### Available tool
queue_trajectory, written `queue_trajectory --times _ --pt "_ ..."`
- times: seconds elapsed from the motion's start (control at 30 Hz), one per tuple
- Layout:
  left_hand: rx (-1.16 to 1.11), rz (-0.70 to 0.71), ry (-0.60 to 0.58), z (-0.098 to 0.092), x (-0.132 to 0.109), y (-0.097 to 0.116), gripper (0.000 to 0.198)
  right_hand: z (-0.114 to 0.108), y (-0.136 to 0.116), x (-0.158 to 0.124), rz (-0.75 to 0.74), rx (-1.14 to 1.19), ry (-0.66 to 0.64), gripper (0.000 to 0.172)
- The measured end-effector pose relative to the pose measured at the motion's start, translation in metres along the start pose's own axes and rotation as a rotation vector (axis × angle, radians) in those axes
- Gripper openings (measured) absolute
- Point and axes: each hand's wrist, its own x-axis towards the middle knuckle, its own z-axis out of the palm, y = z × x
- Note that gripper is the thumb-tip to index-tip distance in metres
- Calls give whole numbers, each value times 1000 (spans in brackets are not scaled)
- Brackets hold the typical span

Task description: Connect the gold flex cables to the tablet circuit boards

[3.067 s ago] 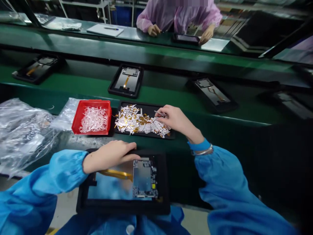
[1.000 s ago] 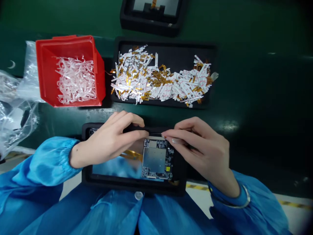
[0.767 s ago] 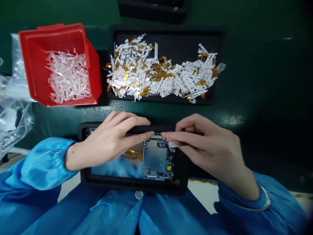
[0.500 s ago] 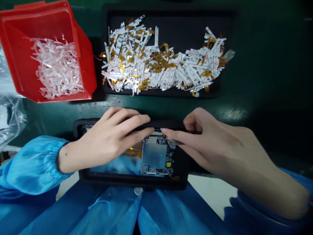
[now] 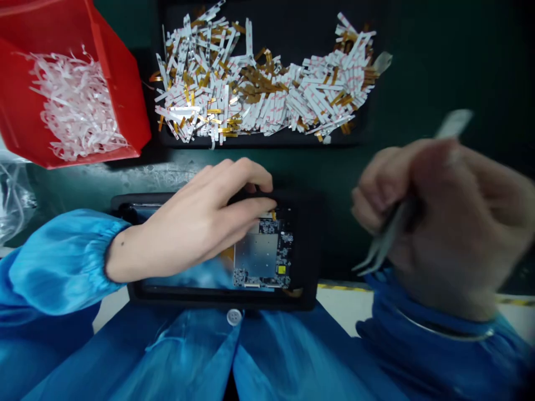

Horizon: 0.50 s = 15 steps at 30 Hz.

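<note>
My left hand [image 5: 204, 220] reaches over a black tray [image 5: 225, 303] that holds a flat device with a dark glassy panel [image 5: 188, 277]. Its fingers are apart, with the index fingertip touching down by a small orange flex tab at the top edge of the circuit board [image 5: 256, 253]. The board carries a large silver shield and a yellow square. The middle finger bends over the tray's far rim. Right of the tray, my right hand [image 5: 443, 211], blurred, is closed around metal tweezers [image 5: 387, 236], their bent tips pointing down-left.
Beyond the device, a black parts tray [image 5: 267, 143] holds a heap of white-and-amber flex strips [image 5: 271, 97]. A red bin [image 5: 129, 106] at upper left contains curled white peeled strips [image 5: 81, 108]. Clear plastic [image 5: 14, 195] lies at the left edge of the green table [image 5: 330, 167].
My right hand has moved off the board to the right, and the tweezers now show in it. My left hand stays at the board's top edge. The view has shifted slightly.
</note>
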Motion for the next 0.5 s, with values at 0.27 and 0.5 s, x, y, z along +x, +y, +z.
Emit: queue_trajectory --times 0.27,0.5 --pt "229 122 -23 6 -1 1 30 18 5 1 57 215 -26 26" --pt "292 126 9 10 -2 1 28 17 4 3 94 152 -53 26"
